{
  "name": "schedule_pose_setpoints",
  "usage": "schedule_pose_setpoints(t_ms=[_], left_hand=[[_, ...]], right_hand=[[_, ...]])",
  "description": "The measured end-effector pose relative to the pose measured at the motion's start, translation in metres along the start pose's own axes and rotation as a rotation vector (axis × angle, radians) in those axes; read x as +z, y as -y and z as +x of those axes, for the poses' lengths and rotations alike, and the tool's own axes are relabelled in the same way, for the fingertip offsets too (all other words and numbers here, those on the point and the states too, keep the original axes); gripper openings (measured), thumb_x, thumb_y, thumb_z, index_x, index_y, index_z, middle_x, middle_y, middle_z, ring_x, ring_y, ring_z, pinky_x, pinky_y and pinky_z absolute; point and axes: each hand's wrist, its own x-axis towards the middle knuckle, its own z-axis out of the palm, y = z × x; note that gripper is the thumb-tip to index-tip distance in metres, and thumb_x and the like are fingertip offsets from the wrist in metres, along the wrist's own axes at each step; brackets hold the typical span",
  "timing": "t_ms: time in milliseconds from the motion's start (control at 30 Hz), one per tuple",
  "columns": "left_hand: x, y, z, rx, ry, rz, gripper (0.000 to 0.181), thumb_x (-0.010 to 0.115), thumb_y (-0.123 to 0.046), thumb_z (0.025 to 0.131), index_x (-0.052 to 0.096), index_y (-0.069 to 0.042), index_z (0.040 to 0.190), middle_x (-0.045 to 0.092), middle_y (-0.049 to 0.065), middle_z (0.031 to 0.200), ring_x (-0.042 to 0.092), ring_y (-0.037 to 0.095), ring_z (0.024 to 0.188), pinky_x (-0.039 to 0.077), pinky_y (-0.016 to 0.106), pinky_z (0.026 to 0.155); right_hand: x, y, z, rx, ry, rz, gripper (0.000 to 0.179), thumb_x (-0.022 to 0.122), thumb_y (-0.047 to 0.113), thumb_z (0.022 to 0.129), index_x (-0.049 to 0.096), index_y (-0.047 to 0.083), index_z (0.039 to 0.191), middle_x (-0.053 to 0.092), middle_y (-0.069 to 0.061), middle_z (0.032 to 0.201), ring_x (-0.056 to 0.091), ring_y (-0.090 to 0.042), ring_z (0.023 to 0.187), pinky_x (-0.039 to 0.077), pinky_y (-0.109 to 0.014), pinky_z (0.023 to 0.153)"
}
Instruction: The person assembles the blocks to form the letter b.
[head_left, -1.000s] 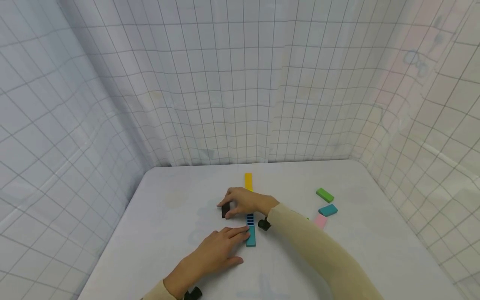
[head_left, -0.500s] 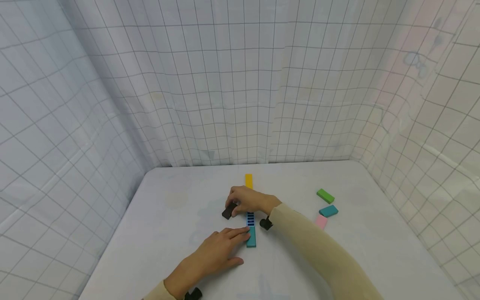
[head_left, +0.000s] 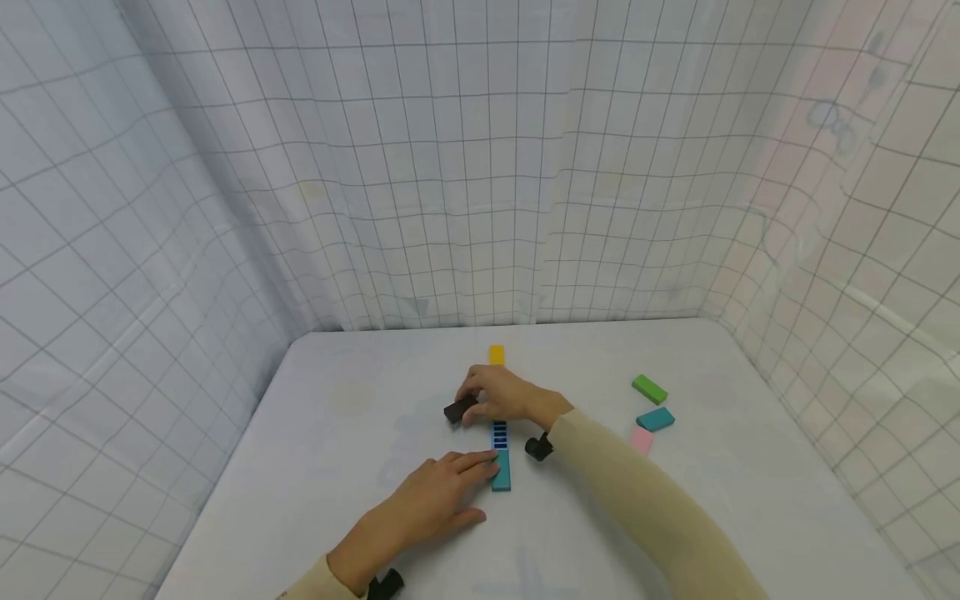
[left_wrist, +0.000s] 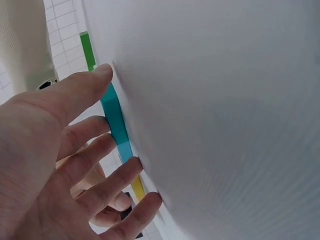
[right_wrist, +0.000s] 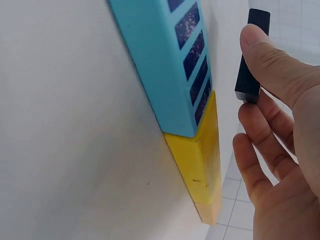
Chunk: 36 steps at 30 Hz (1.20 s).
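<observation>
My right hand [head_left: 504, 393] pinches a small black block [right_wrist: 251, 60] between thumb and fingers, just left of a line of blocks. This line runs away from me: a teal block [head_left: 502, 475] nearest, then a light blue block with dark rectangles [head_left: 500, 435], then yellow [right_wrist: 192, 162], and a pale orange piece [right_wrist: 208, 212] at the far end in the right wrist view. The right hand covers part of the row in the head view. My left hand [head_left: 435, 496] lies with fingers extended, fingertips at the left side of the teal block.
Off to the right on the white table [head_left: 750, 492] lie a green block [head_left: 649, 389], a second teal block [head_left: 656, 419] and a pink block [head_left: 641, 440], partly behind the right sleeve [head_left: 637, 492]. White gridded curtains [head_left: 480, 208] enclose the back and sides.
The black block has turned from pointing away from me to a sideways slant. My right hand has shifted slightly right and farther away with it. The left hand has stayed put.
</observation>
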Motion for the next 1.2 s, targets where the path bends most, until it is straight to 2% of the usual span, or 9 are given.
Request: schedule_pose_setpoints(t_ms=[267,533,700,967,1200], left_hand=[[-0.003,0.001,0.002,-0.004,0.013,-0.027,0.068,0.083,-0.045,0.110,0.062,-0.024,0.170,0.054,-0.006,0.182,0.062,0.028,0.158,0.066,0.064,0.110],[-0.010,-0.004,0.004,-0.014,0.039,-0.050,0.062,0.082,-0.040,0.111,0.064,-0.022,0.168,0.057,-0.004,0.180,0.066,0.030,0.154,0.066,0.063,0.110],[-0.011,-0.007,0.005,-0.028,0.052,-0.034,0.060,0.083,-0.039,0.111,0.066,-0.023,0.166,0.058,-0.004,0.179,0.067,0.030,0.153,0.066,0.063,0.112],[-0.009,-0.007,0.006,-0.016,0.033,0.015,0.057,0.084,-0.038,0.110,0.069,-0.022,0.163,0.061,-0.003,0.176,0.070,0.029,0.149,0.069,0.059,0.105],[-0.006,-0.004,0.007,-0.017,0.036,0.018,0.057,0.081,-0.039,0.112,0.068,-0.022,0.164,0.060,-0.003,0.177,0.070,0.030,0.149,0.069,0.058,0.106]], right_hand=[[-0.008,-0.003,-0.014,-0.013,-0.070,0.029,0.033,0.090,0.031,0.106,0.086,0.013,0.133,0.077,-0.005,0.129,0.075,-0.020,0.120,0.064,-0.040,0.113],[-0.010,-0.007,-0.024,0.010,-0.097,0.046,0.032,0.089,0.032,0.106,0.087,0.015,0.133,0.077,-0.002,0.127,0.073,-0.018,0.117,0.064,-0.042,0.112],[-0.012,-0.005,-0.029,0.015,-0.112,0.048,0.032,0.090,0.032,0.106,0.087,0.015,0.132,0.078,-0.002,0.127,0.072,-0.018,0.117,0.063,-0.043,0.113],[-0.018,-0.003,-0.044,0.020,-0.141,0.052,0.034,0.091,0.034,0.105,0.086,0.013,0.132,0.079,-0.003,0.126,0.074,-0.017,0.115,0.064,-0.047,0.113],[-0.022,-0.003,-0.059,0.044,-0.170,0.042,0.034,0.091,0.033,0.105,0.086,0.013,0.131,0.077,-0.002,0.122,0.071,-0.022,0.110,0.066,-0.047,0.105]])
